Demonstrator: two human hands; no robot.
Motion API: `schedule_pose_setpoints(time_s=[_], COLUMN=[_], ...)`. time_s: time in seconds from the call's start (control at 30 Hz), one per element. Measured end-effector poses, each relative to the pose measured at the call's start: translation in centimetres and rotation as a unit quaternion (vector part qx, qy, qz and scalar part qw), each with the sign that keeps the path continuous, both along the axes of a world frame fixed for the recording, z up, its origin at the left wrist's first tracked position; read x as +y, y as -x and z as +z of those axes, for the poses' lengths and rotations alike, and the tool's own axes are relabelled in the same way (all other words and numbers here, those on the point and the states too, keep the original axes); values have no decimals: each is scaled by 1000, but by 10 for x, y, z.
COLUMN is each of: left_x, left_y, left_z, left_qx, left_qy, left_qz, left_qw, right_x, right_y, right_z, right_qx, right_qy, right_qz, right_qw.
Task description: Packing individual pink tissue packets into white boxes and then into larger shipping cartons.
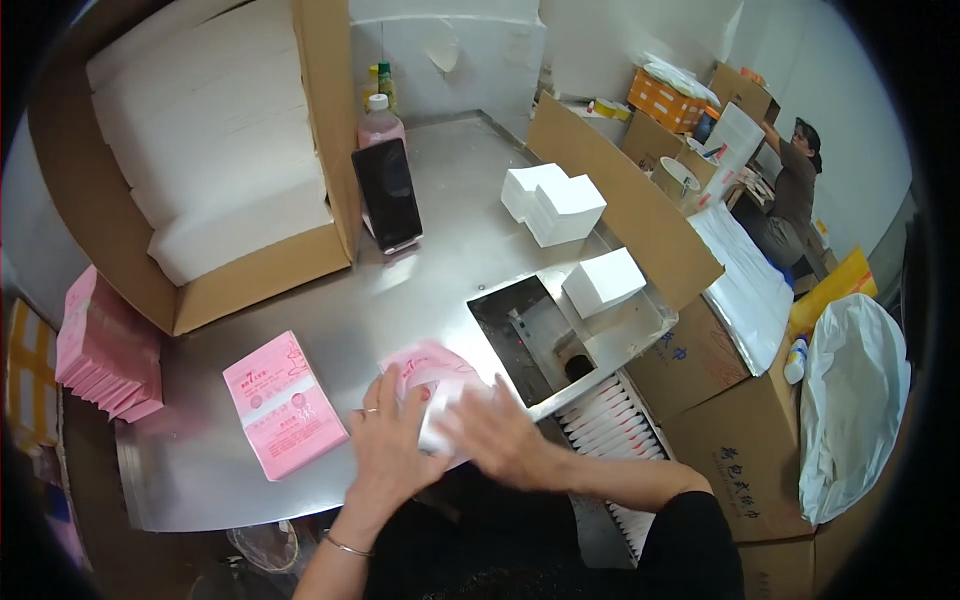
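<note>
At the table's near edge, my left hand (392, 435) holds a pink plastic packet (425, 358) by its side, the fingers curled at its mouth. A white tissue stack (436, 425) shows between my hands, partly inside the packet; how deep it sits is hidden. My right hand (505, 435) is at the stack's right side, its fingers smeared by motion. To the left lies a pile of flat pink packets (285, 405) with a pale band across it. White tissue stacks (565, 210) stand farther back, and another tissue stack (604, 283) sits beside the table's opening.
A large cardboard box (255, 285) of white tissue stands back left, with pink packets (105, 350) beside it. A phone (388, 195) leans on a bottle (380, 122). The rectangular opening (530, 335) lies right, above filled packs (610, 415). A person (795, 190) works far right.
</note>
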State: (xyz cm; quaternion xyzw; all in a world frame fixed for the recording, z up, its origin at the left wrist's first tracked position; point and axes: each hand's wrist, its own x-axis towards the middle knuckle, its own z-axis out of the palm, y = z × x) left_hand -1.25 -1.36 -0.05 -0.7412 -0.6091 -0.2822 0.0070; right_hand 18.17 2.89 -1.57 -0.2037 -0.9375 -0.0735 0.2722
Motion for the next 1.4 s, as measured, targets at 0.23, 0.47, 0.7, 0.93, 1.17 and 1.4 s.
schedule_pose_setpoints(time_s=[0.23,0.47,0.7,0.93,1.17,1.4], left_x=[13,13,20,12,1,-5], left_y=[-9,-13,-23,-15,5,-31], left_z=[2,5,23,23,15,26], left_qx=[22,93,104,103,-65,16], left_qy=[-8,-48,-110,34,115,42], left_qz=[36,27,-16,-18,-39,10], left_qw=[999,994,988,994,991,999], right_x=[28,117,133,128,-10,74], right_y=[36,-86,-106,-112,-3,48], right_z=[15,47,41,32,21,-3], right_qx=[80,65,101,184,33,5], right_qy=[104,-165,-38,-54,29,99], right_qz=[16,-415,-409,-377,65,-151], right_qw=[991,892,906,906,997,984])
